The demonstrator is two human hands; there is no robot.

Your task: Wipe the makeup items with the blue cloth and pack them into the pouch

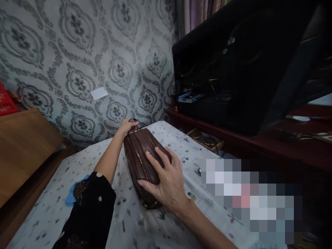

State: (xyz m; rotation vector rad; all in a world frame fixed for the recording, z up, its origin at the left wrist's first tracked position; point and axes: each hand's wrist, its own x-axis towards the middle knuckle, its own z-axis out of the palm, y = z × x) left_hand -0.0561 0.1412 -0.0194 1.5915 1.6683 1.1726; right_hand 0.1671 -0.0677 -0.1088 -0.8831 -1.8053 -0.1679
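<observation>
A brown leather handbag (135, 159) with zips and metal fittings lies lengthwise on a white patterned cloth (119, 221). At its far end, my left hand (127, 126) is closed around the strap or handle by the metal fittings; part of the grip is hidden. My right hand (169, 180) rests across the near part of the bag, thumb and fingers spread over the leather and touching it. A blue cloth-like thing (70, 195) shows beside my left sleeve.
Left stands a wooden box-like piece (28, 148) with a red item (6, 100) on top. A large black screen (220, 76) stands on a dark red cabinet (275, 148) at right. Below it, a drawer (219, 145) is open. Patterned wall (109, 45) closes off the back.
</observation>
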